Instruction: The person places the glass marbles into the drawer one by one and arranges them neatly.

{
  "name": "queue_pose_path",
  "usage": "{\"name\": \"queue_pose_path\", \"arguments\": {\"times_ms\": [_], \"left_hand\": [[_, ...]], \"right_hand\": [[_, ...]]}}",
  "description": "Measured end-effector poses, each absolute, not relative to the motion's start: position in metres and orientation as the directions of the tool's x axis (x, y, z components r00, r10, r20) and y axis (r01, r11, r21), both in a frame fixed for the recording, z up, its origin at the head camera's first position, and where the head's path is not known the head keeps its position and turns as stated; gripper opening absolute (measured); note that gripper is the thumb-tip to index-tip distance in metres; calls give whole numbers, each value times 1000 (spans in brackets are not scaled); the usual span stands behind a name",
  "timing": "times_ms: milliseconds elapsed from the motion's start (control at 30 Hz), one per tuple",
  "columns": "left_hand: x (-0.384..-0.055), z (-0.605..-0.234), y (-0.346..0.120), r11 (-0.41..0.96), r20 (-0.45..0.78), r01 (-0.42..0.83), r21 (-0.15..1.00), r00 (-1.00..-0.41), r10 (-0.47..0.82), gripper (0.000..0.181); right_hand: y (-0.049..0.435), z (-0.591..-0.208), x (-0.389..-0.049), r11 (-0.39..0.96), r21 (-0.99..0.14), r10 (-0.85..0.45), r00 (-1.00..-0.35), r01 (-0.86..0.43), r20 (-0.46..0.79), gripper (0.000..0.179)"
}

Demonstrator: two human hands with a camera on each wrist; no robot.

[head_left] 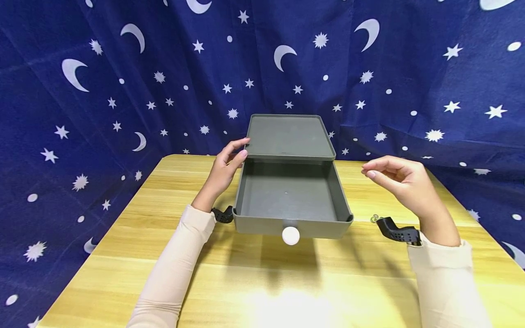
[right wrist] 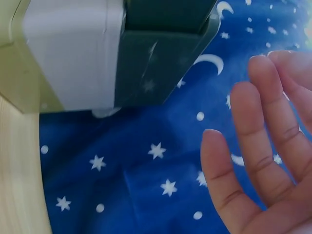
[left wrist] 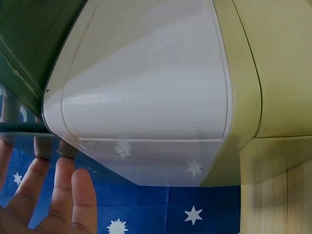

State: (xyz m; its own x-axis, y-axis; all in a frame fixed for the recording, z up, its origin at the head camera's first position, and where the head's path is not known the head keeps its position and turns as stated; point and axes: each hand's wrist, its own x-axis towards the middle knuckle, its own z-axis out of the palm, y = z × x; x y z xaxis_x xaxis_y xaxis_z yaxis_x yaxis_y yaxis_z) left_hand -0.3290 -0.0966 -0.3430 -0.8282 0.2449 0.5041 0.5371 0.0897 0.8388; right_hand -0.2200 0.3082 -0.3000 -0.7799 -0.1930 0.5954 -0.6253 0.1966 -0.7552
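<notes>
A grey-topped drawer unit (head_left: 287,134) stands in the middle of the table. Its top drawer (head_left: 287,196) is pulled out towards me, with bare grey floor inside and a round white knob (head_left: 290,235) on its front. My left hand (head_left: 221,171) is at the unit's upper left edge, fingers fairly straight, fingertips right against the top's side. To the right of the unit my right hand (head_left: 404,180) hovers in the air, fingers loosely bent and holding nothing. In the left wrist view, a white tier (left wrist: 146,73) and a yellow tier (left wrist: 287,68) show along the unit's side.
The light wooden table (head_left: 135,255) extends around the unit. Behind and beside it hangs a blue curtain (head_left: 205,59) with white moons and stars. A black wrist camera mount (head_left: 395,231) juts out below the right hand, a small greenish curled thing (head_left: 374,218) at its tip.
</notes>
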Motion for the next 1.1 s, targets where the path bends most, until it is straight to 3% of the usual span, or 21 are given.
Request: {"name": "queue_pose_path", "arguments": {"times_ms": [467, 1100], "left_hand": [[-328, -342, -97, 89, 500, 535, 840, -827, 256, 46], [-329, -343, -98, 85, 502, 536, 840, -826, 255, 46]], "right_hand": [[341, -320, -235, 425, -754, -218, -865, -501, 452, 31], [379, -345, -247, 474, -813, -194, -941, -339, 279, 25]]}}
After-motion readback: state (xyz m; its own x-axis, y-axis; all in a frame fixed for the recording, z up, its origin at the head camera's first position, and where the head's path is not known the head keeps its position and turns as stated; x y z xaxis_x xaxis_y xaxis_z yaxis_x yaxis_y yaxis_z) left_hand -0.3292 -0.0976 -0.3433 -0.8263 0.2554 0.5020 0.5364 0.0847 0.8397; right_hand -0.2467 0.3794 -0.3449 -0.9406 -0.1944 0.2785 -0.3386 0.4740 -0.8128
